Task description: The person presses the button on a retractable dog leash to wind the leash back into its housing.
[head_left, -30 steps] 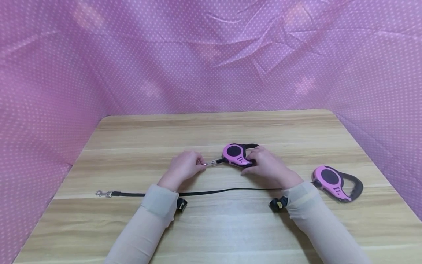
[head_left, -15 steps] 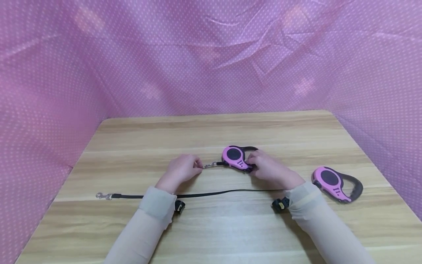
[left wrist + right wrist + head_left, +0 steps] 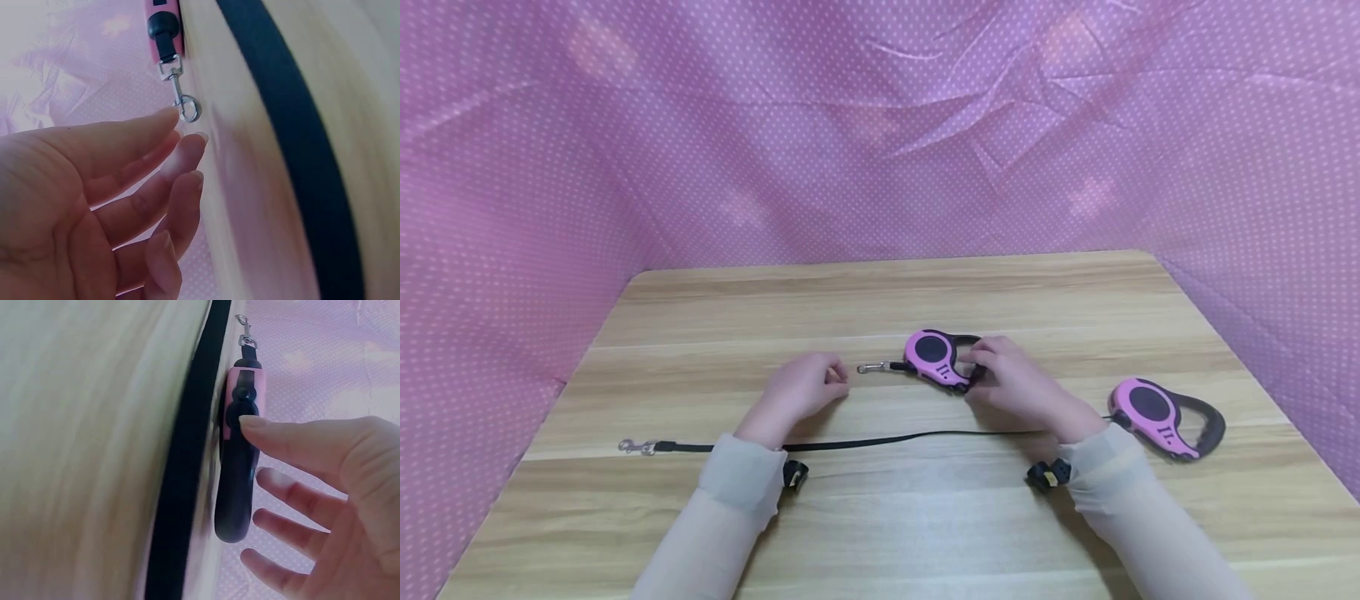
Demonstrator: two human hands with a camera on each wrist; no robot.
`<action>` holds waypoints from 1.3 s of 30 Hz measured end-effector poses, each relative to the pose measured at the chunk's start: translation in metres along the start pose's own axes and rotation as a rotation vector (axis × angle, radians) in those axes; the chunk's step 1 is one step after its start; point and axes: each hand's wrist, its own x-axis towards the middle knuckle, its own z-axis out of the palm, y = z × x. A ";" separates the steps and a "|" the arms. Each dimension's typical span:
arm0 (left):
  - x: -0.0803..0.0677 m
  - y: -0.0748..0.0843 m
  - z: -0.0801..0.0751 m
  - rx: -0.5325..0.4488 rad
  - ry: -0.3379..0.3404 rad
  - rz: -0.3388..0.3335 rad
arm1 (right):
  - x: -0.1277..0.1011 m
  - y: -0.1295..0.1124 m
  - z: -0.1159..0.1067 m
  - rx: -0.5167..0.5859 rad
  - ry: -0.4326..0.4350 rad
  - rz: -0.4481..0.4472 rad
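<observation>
A pink retractable leash (image 3: 936, 358) is lying on the wooden surface (image 3: 880, 300) between the two hands, toward the far middle. Its metal clip (image 3: 871, 367) is pointing left and is lying on the wood just beyond the left hand (image 3: 801, 392), apart from the fingertips (image 3: 187, 140). The left wrist view is showing that hand with fingers relaxed and slightly bent, holding nothing, the clip (image 3: 181, 100) sitting close off the index tip without contact.

The right hand (image 3: 1015, 385) is resting at the handle end of the leash. The right wrist view is showing the thumb (image 3: 281, 434) reaching over the black handle (image 3: 236, 487) near the pink casing, with the other fingers spread loosely below and not curled round it. Whether the thumb is actually touching the handle, I cannot tell; the grip is not closed.

A second pink leash (image 3: 1165, 415) is lying at the right side of the surface, well apart from the right hand. Its black strap (image 3: 880, 437) is running leftward across the surface, nearer the person than both hands, and is ending in a metal clip (image 3: 636, 447) far to the left. Pink dotted cloth (image 3: 880, 125) is hanging behind and at both sides.
</observation>
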 end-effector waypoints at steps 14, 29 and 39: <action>-0.025 -0.020 -0.019 -0.001 0.025 0.026 | -0.021 0.000 -0.021 -0.025 0.099 -0.031; -0.044 -0.030 -0.029 0.023 0.088 0.050 | -0.051 0.000 -0.033 -0.054 0.133 0.031; -0.059 -0.044 -0.029 0.055 0.094 0.022 | -0.076 0.008 -0.031 -0.065 0.168 0.029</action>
